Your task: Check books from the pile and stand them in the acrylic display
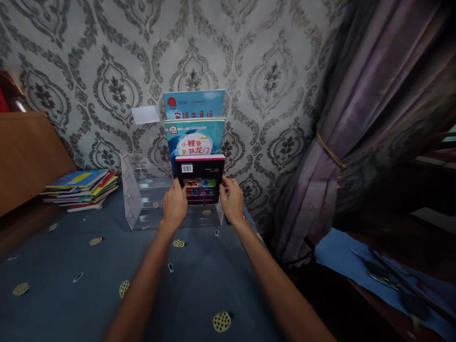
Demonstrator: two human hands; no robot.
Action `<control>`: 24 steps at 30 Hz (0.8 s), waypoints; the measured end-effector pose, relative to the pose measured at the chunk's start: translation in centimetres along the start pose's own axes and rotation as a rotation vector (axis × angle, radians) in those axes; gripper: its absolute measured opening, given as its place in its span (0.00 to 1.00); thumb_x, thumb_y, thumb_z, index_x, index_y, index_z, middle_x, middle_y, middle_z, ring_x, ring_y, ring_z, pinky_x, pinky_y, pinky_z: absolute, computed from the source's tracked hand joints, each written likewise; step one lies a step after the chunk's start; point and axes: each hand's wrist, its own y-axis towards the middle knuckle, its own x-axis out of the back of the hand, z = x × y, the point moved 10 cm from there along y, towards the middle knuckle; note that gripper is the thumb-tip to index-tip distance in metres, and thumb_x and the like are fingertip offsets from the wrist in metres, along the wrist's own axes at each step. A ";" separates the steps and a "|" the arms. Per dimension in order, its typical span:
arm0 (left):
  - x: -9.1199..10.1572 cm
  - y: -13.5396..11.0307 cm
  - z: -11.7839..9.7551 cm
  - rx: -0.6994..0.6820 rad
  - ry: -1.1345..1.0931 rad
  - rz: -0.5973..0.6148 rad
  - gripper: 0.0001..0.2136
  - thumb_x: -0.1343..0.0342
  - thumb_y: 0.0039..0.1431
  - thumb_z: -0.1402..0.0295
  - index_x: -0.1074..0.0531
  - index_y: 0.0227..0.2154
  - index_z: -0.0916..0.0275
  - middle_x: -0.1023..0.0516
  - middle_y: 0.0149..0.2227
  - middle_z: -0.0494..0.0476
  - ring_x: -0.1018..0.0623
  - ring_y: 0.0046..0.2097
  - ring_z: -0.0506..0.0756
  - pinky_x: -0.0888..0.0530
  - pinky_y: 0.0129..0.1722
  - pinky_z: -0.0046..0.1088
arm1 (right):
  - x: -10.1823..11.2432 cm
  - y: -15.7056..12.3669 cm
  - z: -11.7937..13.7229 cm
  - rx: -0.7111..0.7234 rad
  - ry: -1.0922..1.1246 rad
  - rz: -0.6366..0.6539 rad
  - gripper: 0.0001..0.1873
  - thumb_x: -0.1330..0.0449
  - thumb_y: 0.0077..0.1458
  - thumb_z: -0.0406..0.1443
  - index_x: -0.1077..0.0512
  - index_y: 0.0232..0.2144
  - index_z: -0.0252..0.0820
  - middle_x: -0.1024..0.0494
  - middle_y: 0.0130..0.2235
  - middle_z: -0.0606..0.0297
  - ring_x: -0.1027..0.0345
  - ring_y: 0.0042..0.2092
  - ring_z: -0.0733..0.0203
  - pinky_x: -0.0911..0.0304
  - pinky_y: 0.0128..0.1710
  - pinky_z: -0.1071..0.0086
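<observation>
Between my two hands is a black book [200, 173] with a pink top edge, its back cover with a barcode facing me. My left hand [175, 203] is closed on its left edge, and my right hand [232, 197] pinches its right edge. The book is upright at the front right of a clear acrylic tiered rack [132, 199]. Behind it, on higher tiers, stand a blue picture book [197, 137] and a taller light-blue book [194, 103]. The lower parts of both are hidden.
A stack of books [79, 188] lies left of the rack on the dark blue cloth [104, 265]. A wooden headboard-like panel [21, 158] stands at the far left. Purple curtains [311, 203] hang at the right, near a blue cloth [339, 252] with dark tools. Patterned wallpaper [269, 79] rises behind.
</observation>
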 end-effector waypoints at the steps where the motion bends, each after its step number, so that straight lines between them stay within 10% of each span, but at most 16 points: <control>1: 0.0 0.0 0.0 -0.001 -0.001 -0.001 0.15 0.56 0.71 0.68 0.36 0.56 0.67 0.20 0.49 0.71 0.19 0.47 0.66 0.25 0.45 0.40 | 0.0 0.0 0.0 0.002 0.000 -0.001 0.20 0.49 0.59 0.32 0.24 0.49 0.40 0.23 0.43 0.54 0.28 0.44 0.51 0.29 0.45 0.57; 24: 0.0 0.2 0.3 -0.006 -0.016 -0.012 0.13 0.57 0.70 0.72 0.34 0.54 0.65 0.19 0.46 0.68 0.18 0.45 0.64 0.25 0.44 0.37 | -0.2 -0.1 0.0 0.004 0.024 0.029 0.20 0.49 0.59 0.32 0.24 0.50 0.39 0.23 0.43 0.53 0.30 0.43 0.51 0.30 0.43 0.57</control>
